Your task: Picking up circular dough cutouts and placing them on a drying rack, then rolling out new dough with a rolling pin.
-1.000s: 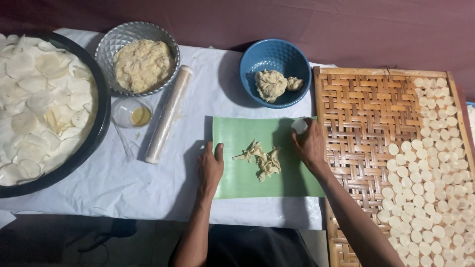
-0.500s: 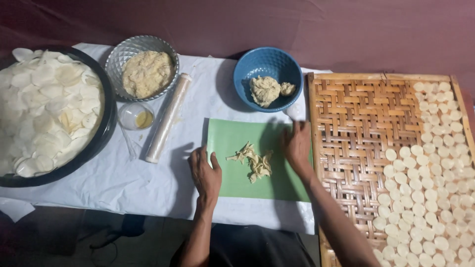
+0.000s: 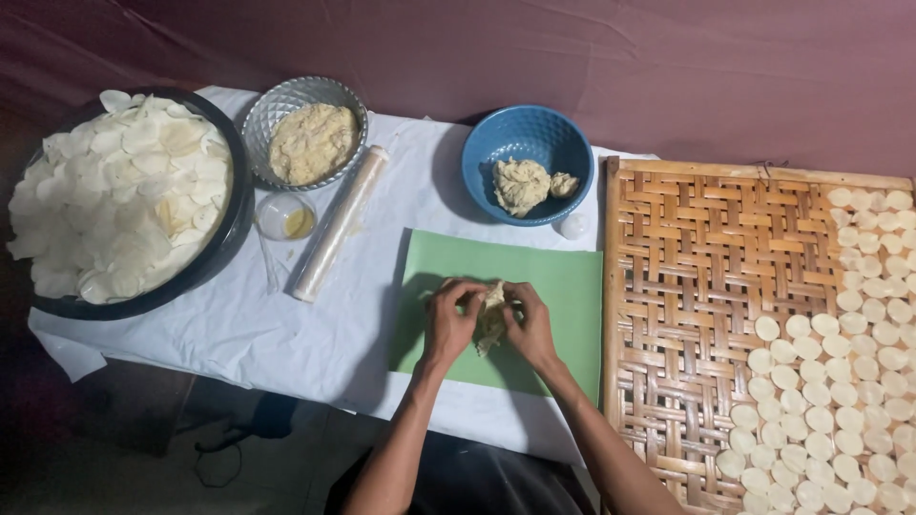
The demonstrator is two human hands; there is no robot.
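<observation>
1. Both hands are in the middle of the green mat, pressed around a small clump of pale dough scraps. The left hand cups it from its side with fingers curled in, and the right hand does the same from the other, so the clump is squeezed between them. Looks to me like gathering loose bits into one lump, which would explain why both hands close in at once

2. The mat lies on a white cloth over the table, probably so the dough doesn't stick to the fabric

3. Just beyond the mat is a blue bowl with two lumps of the same dough in it, close enough to grab from

4. Left of that there's a rolling pin lying at a slant, wrapped in what seems to be clear plastic, with a tiny clear dish of yellowish liquid beside it, oil maybe

5. A patterned glass bowl holds a bigger batch of dough, and the big dark tray at far left is heaped with thin white rounds

6. To the right, a woven bamboo tray has small pale discs laid flat in rows along its right and lower part, spaced out in a single layer, I'd guess for drying
</observation>
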